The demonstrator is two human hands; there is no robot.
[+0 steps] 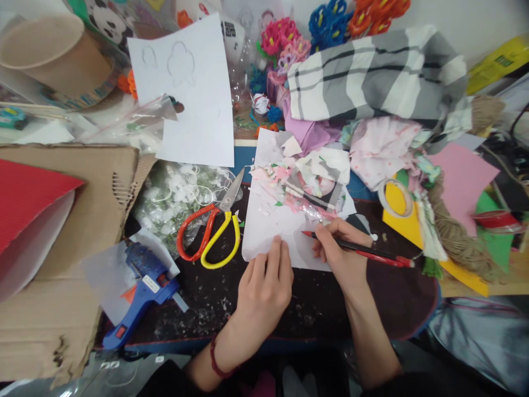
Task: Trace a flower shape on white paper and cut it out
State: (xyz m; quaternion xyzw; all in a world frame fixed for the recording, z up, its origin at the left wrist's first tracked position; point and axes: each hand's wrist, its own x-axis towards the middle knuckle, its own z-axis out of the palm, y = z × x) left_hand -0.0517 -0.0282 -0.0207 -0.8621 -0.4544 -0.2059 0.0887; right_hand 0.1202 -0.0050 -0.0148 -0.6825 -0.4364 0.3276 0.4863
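Observation:
My right hand [339, 251] is shut on a slim red-and-black pencil [359, 247], whose tip touches a white paper sheet [273, 234]. My left hand [264, 286] rests on the near edge of that sheet, its fingertips pressing the paper and holding nothing. Pink, white and green paper scraps [306, 176] lie heaped on the sheet's far part, just beyond my hands. Left of my left hand lie orange-and-yellow-handled scissors [210, 231], untouched.
A blue hot glue gun [144, 292] lies on the dark work surface [198, 320], beside a large cardboard sheet [53, 264]. A bag of white pieces [173, 198], a traced paper sheet [190, 94], plaid cloth [372, 71], a twine bundle [454, 231] and paper flowers [281, 38] crowd the far side.

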